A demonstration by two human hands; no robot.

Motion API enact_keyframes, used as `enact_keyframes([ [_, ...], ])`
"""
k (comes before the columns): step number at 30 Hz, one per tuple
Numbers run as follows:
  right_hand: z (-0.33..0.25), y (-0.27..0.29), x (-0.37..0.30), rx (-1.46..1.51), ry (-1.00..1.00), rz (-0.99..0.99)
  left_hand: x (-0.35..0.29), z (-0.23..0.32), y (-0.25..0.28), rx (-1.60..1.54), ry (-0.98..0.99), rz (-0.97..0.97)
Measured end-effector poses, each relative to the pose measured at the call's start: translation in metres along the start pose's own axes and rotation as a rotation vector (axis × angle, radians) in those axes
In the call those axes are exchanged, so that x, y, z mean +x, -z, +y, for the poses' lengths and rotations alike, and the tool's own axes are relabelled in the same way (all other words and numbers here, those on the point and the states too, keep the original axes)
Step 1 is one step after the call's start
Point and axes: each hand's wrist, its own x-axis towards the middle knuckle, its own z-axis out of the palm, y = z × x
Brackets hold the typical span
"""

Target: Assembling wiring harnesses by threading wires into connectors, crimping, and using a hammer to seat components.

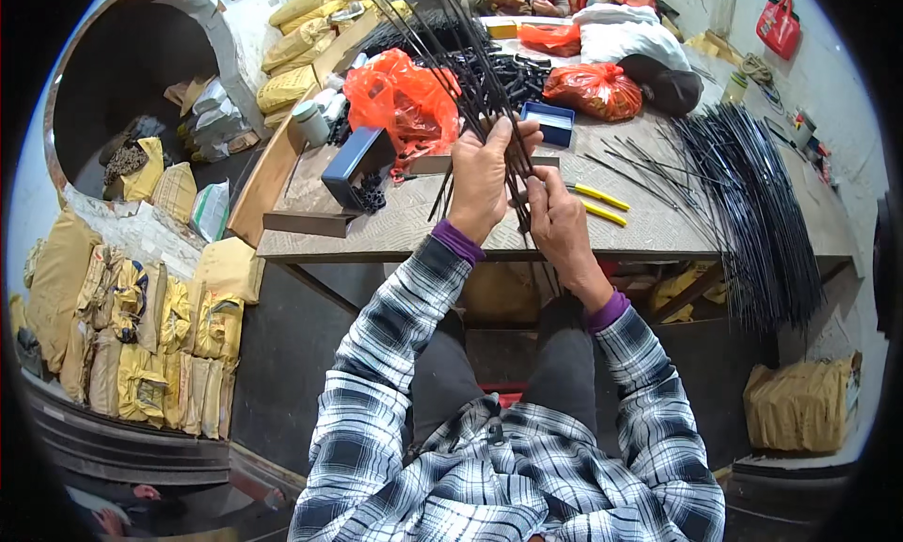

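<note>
Above the front edge of the table, my left hand point(482, 180) is wrapped round a bundle of thin black rods point(475, 67). The rods slant up and away to the far side, and their lower ends stick out below my fingers. My right hand point(559, 220) is closed in a pinch at the lower part of the same bundle, just right of my left hand. What exactly lies between its fingertips is partly hidden. Pliers with yellow handles point(602, 203) lie on the table to the right of my right hand.
A large pile of black rods point(752, 199) overhangs the table point(395, 231) at right. Behind my hands are an orange-red plastic bag point(404, 100), small black parts point(517, 76), a blue box point(357, 164) and a blue tray point(555, 119). Yellow sacks point(160, 335) stand left; people sit opposite.
</note>
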Motion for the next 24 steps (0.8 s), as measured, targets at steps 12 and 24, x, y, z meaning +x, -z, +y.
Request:
enact_keyframes([
  [12,-0.046,0.097,0.059,0.655,-0.169,0.294,0.004,0.008,0.007,0.049,-0.003,0.086],
  [24,0.005,0.033,0.019,0.496,-0.311,-0.226,-0.013,0.008,0.001,0.071,0.038,-0.002],
])
